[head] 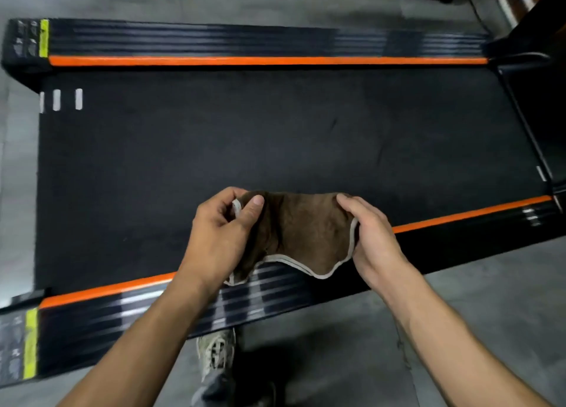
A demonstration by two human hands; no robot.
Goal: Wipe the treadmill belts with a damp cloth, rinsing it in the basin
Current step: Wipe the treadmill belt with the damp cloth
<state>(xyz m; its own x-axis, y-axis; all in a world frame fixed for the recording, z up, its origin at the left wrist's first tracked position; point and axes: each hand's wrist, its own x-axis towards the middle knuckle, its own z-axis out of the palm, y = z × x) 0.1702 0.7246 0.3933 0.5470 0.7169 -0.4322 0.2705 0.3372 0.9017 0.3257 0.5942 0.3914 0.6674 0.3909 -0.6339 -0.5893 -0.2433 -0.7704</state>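
Observation:
A brown cloth point(301, 232) with a pale hem hangs stretched between both hands, above the near edge of the treadmill. My left hand point(222, 235) pinches its left corner with thumb and fingers. My right hand point(372, 238) grips its right edge. The black treadmill belt point(245, 140) lies crosswise in front of me, running left to right. No basin is in view.
Orange-striped side rails border the belt at the far side point(266, 60) and the near side point(104, 290). The treadmill's dark front frame point(533, 106) stands at the right. Grey concrete floor point(337, 345) surrounds it. My shoe point(216, 351) is by the near rail.

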